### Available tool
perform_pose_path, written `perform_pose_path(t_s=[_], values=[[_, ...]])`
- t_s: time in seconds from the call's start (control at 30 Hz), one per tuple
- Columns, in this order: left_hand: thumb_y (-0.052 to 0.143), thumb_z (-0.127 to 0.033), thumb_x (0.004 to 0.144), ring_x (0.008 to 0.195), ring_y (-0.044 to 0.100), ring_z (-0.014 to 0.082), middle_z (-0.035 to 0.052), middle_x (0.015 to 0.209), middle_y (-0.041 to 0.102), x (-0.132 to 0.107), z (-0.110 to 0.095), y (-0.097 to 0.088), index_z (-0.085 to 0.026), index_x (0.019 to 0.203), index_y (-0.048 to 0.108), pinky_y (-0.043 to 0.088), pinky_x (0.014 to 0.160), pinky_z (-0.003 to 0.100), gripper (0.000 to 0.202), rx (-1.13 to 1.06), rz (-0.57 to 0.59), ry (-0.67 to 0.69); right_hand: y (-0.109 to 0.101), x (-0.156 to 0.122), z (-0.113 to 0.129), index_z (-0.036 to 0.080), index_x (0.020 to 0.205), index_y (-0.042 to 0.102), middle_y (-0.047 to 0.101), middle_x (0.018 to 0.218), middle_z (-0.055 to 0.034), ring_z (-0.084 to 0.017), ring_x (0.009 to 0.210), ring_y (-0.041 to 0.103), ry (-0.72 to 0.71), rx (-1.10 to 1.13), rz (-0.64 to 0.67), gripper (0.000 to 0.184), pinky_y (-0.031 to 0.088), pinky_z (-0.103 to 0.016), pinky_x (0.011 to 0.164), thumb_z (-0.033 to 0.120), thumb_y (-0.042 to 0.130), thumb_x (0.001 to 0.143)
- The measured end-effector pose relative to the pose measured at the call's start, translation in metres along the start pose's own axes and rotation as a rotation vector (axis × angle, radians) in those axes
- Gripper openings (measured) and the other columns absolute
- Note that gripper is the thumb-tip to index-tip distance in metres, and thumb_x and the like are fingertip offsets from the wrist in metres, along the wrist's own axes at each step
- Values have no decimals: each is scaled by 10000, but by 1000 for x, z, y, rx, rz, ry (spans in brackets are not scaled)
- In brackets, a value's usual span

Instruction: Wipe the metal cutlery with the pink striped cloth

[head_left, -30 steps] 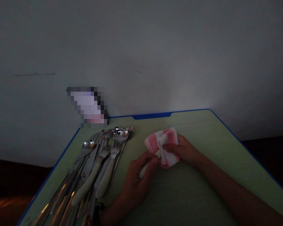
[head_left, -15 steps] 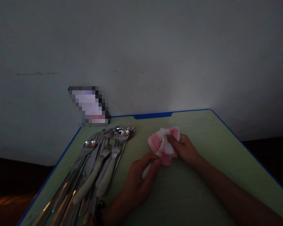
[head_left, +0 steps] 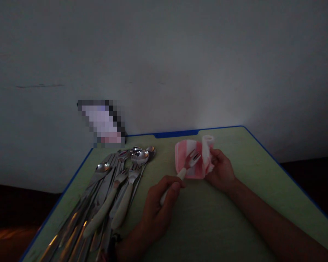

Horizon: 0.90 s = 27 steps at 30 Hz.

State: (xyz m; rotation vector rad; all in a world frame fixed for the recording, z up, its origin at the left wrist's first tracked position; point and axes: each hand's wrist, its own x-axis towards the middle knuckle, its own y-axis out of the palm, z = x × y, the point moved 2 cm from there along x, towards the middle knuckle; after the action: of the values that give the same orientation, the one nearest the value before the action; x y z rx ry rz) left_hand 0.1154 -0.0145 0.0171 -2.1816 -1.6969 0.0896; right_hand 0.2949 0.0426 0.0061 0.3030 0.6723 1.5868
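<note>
My left hand is closed round the pale handle of a fork, whose metal tines point up and away to the right. Behind the tines spreads a pink and white striped cloth, its right part folded up. My right hand grips that cloth at its right side; some of the fingers are hidden beneath it. To the left of my left hand lies a pile of cutlery: forks with pale handles, shiny spoons and several metal knives.
The light green table has a blue edge and meets a grey wall at the back. At the far left corner, a blurred-out device with a bright screen leans against the wall.
The cloth was bunched round the fork's head; now it is opened out and the tines show. My left hand has drawn slightly left and down with the fork.
</note>
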Motion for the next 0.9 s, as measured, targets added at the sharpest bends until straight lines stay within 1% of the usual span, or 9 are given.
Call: perform_pose_path(t_s=[0.13,0.2,0.3,0.37,0.53,0.67,0.73,0.8,0.9], values=[[402,-301,894,655,537,131,2,713,588,3,-7,2,-184,838,572,401,607,225,213,73,38,27,-1,-2,-4,219,622,559,583,567,6,-169,591,552,0,-101,-27,113,460,-296,612,314,514,663],[394,-287,902,705,557,136,2,765,607,4,-9,6,-192,872,564,414,652,228,197,117,130,26,-2,-2,-7,214,637,575,590,588,13,-155,580,540,2,-97,-15,53,459,-281,601,262,556,627],[393,-286,906,720,574,137,-4,798,618,4,-10,12,-206,909,553,415,664,230,179,220,331,45,-5,-1,-12,182,720,620,628,664,10,-142,619,559,16,-105,4,140,461,-264,616,171,625,581],[385,-293,910,696,575,134,-8,785,615,3,-11,13,-212,908,548,413,651,227,182,264,392,51,-7,-1,-14,168,785,634,646,714,7,-132,645,572,24,-146,37,203,456,-245,617,151,679,588],[373,-302,916,718,583,134,-9,798,616,4,-12,10,-216,919,538,416,672,226,186,294,395,56,-6,0,-14,168,824,631,647,731,23,-96,619,567,-14,-247,108,207,437,-214,590,215,721,645],[345,-307,924,674,569,137,-9,754,603,3,-10,13,-213,939,530,399,632,232,208,352,424,74,-5,0,-12,166,813,639,653,734,24,-95,629,564,-98,-354,67,210,433,-210,599,255,733,647],[336,-306,926,681,566,139,-4,766,604,3,-9,16,-210,935,528,394,633,233,214,363,429,90,-6,0,-13,162,804,644,656,725,17,-101,621,563,-136,-373,28,217,433,-212,595,314,716,668],[339,-303,924,696,564,142,5,785,606,4,-9,17,-203,921,530,393,642,234,216,361,438,109,-6,2,-14,161,794,643,660,712,4,-114,614,570,-152,-343,-12,264,440,-227,598,414,655,716],[326,-301,926,697,555,141,11,779,596,4,-12,16,-190,921,531,395,647,232,233,318,438,124,-7,7,-14,170,802,634,673,726,-20,-154,669,610,-113,-169,-50,363,472,-266,638,522,555,760]])
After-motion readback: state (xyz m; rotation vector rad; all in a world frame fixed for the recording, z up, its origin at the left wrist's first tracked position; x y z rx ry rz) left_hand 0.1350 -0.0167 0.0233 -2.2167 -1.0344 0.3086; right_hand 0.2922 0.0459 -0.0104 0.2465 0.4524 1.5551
